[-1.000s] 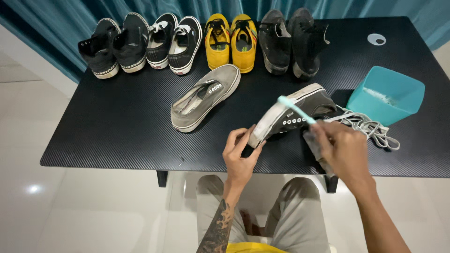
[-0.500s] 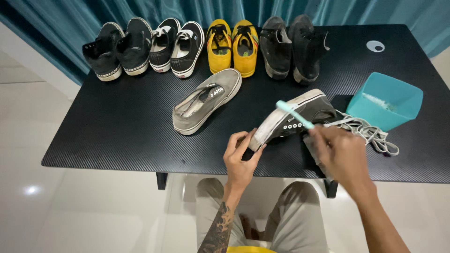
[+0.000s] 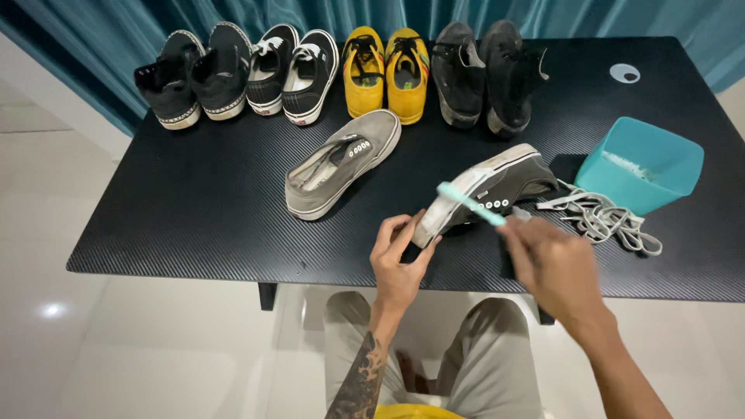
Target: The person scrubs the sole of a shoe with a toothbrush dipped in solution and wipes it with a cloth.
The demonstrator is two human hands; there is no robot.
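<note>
We sit at a black tabletop and look down at our two hands near its front edge. Our left hand has its grip closed on the toe end of a dark grey sneaker, fingers curled over the white rubber toe and thumb on the near side. The sneaker is tipped onto its side, with the pale sole edge turned up and toward us and the heel pointing away to the right, resting on the tabletop. Our right hand has its grip shut round the handle of a light teal toothbrush; the brush head lies against the white edge of the sole near the toe, just above the left hand's fingertips.

Just to the right of the sneaker's heel a loose tangle of grey-white shoelaces lies on the tabletop. Beyond the laces stands a teal plastic tub, open at the top, with something pale inside that we cannot make out. To the left of the held sneaker, well apart from both hands, lies a light grey slip-on shoe, upright and angled.

Along the far edge stand four pairs in a row: black shoes, black-and-white shoes, yellow shoes and dark grey shoes. Teal curtains hang behind.
</note>
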